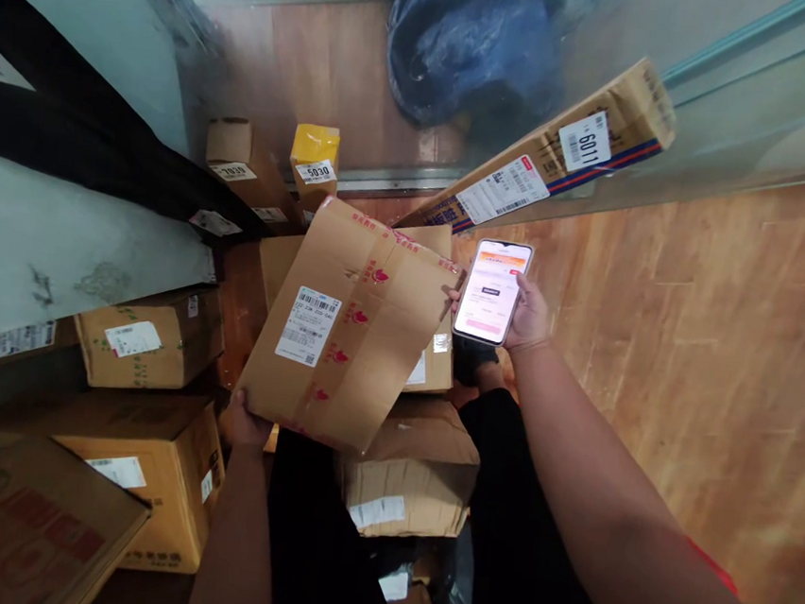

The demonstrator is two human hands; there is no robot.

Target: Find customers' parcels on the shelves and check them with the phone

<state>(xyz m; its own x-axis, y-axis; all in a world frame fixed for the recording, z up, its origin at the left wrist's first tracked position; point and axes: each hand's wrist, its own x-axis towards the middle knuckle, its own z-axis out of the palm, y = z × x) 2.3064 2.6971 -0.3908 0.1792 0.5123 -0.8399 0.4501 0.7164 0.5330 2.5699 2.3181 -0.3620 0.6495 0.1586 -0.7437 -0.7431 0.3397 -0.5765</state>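
Observation:
My left hand (248,423) grips the lower left corner of a flat cardboard box (374,366), which is tilted and held up in front of my legs. Red-printed tape runs across the box, and a white shipping label (308,326) is stuck left of the tape. In my right hand (530,316) is a smartphone (492,294), its lit screen facing up towards me. The phone is close to the right edge of the box, and fingertips of the right hand show between the two. The screen's small text is too blurred to read.
Several cartons (173,470) are stacked at the left, with a crumpled carton (413,483) between my legs. A long box (530,162) labelled 6011 leans against a glass panel (748,117). A yellow-topped box (314,165) stands behind. Wooden floor (688,367) extends at right.

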